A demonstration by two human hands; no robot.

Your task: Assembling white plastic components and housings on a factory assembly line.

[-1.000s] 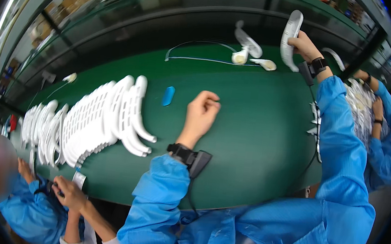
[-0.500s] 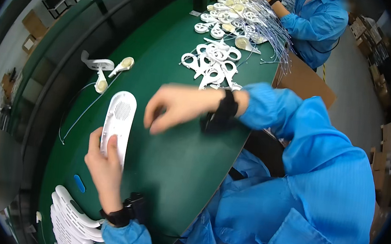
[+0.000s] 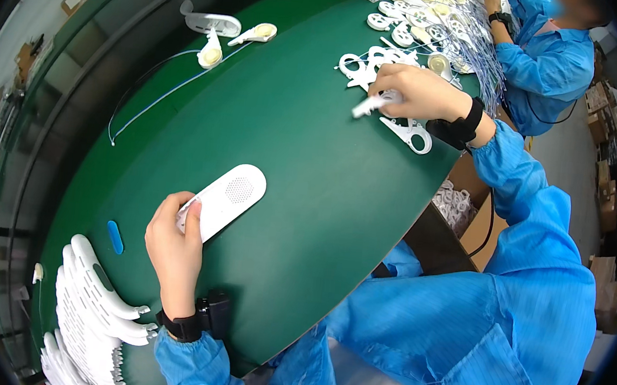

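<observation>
My left hand (image 3: 175, 246) grips the lower end of a long white plastic housing (image 3: 232, 194), its thumb across the near face. A round patch of small holes marks the far end of this housing. My right hand (image 3: 420, 96) is at the pile of white ring-shaped plastic parts (image 3: 365, 68). Between its fingers is one small white plastic part (image 3: 373, 106), slightly blurred. A loose white ring-shaped part (image 3: 411, 134) lies just below that hand.
White speaker-like pieces with cables (image 3: 210, 53) lie at the far left. A stack of white slotted covers (image 3: 86, 305) and a blue oval piece (image 3: 115, 237) are at the near left. A co-worker (image 3: 547, 71) sits beside heaped cabled parts (image 3: 444, 20). A cardboard box (image 3: 480, 227) stands below the table edge.
My right hand has moved right to the ring-shaped parts and taken hold of one. The housing in my left hand has tilted to the right. The whole view has shifted.
</observation>
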